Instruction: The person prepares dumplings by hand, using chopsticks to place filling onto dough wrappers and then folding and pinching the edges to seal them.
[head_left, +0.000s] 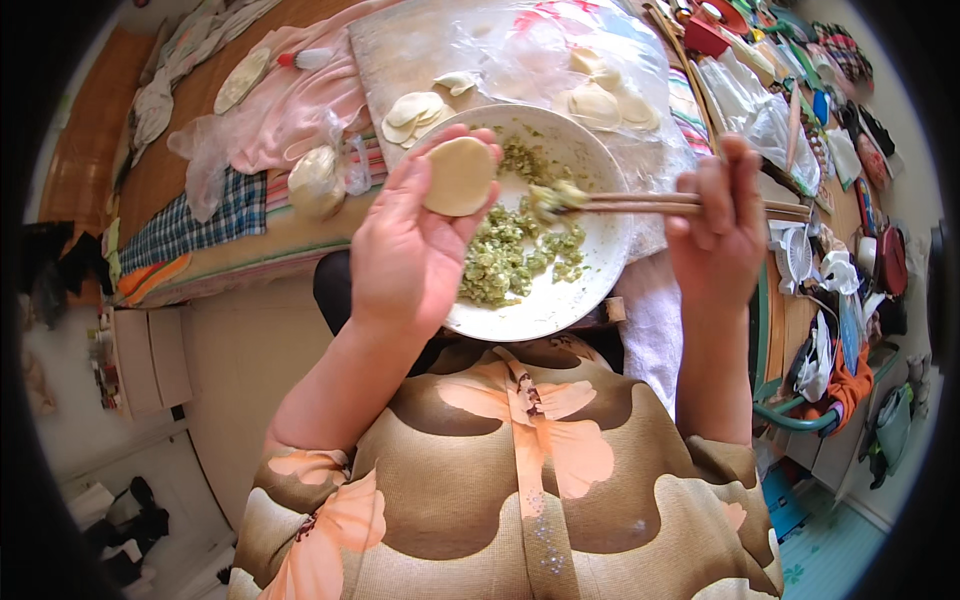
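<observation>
A round dumpling wrapper (460, 177) lies flat across the fingers of my left hand (409, 247), over the left side of a white bowl (544, 319). Chopped green filling (495, 259) covers part of the bowl's inside. My right hand (716, 217), at the right of the bowl, grips a pair of wooden chopsticks (645, 199). A clump of filling (559, 196) sits at their tips, above the bowl and apart from the wrapper. Beyond the bowl's rim lie a stack of wrappers (412, 116) and a folded dough piece (456, 81).
More dough rounds (600, 101) rest by clear plastic sheeting (555, 45) on a floured board (397, 45). At left are a pink cloth (300, 97), a plastic bag with dough (319, 180) and a red-capped container (304, 59). Household clutter, including a small white fan (793, 255), fills the right side.
</observation>
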